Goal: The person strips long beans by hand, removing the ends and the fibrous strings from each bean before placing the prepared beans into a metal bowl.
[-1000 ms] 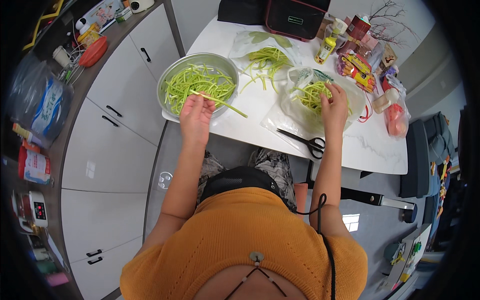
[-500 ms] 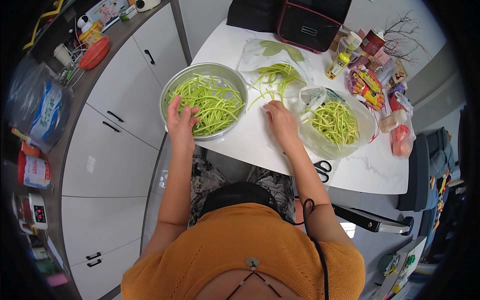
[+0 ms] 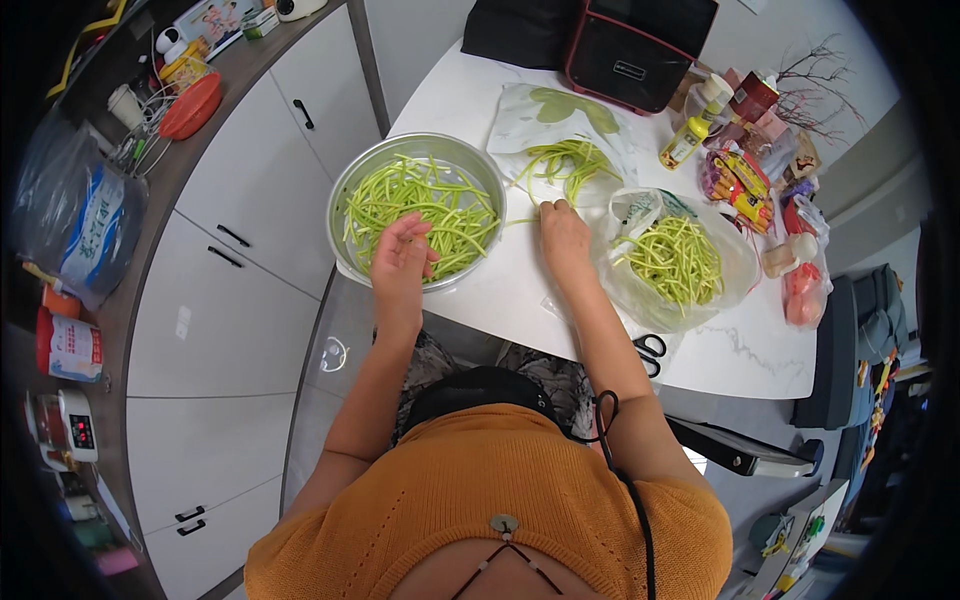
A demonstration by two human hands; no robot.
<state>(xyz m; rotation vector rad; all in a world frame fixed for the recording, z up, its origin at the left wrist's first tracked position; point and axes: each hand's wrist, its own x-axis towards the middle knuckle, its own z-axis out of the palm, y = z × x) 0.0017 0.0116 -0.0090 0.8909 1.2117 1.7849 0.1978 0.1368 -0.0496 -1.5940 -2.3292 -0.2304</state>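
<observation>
A round metal basin [image 3: 341, 243] stands at the left of the white table, full of cut, thin green stalks [image 3: 440, 205]. My left hand [image 3: 403, 262] is over the basin's front edge, fingers loosely curled and apart, with nothing seen in them. To its right, my right hand [image 3: 566, 240] is low over the table, its fingertips pinched on one green stalk [image 3: 524, 221] that points toward the basin. Longer uncut stalks [image 3: 572, 166] lie just beyond this hand on a printed plastic bag [image 3: 510, 112]. Beside my right wrist, a clear plastic bag [image 3: 735, 262] holds more short green pieces [image 3: 678, 260].
Black-handled scissors [image 3: 650, 352] lie near the table's front edge. Farther back are a black and red appliance [image 3: 628, 60], a yellow bottle [image 3: 690, 137] and snack packages [image 3: 738, 185]. White cabinets [image 3: 230, 310] line the left; a dark chair [image 3: 828, 345] stands at the right.
My left hand has shifted right along the basin's front. My right hand has moved slightly right, with its fingers now closed on a stalk. The whole view has shifted a little.
</observation>
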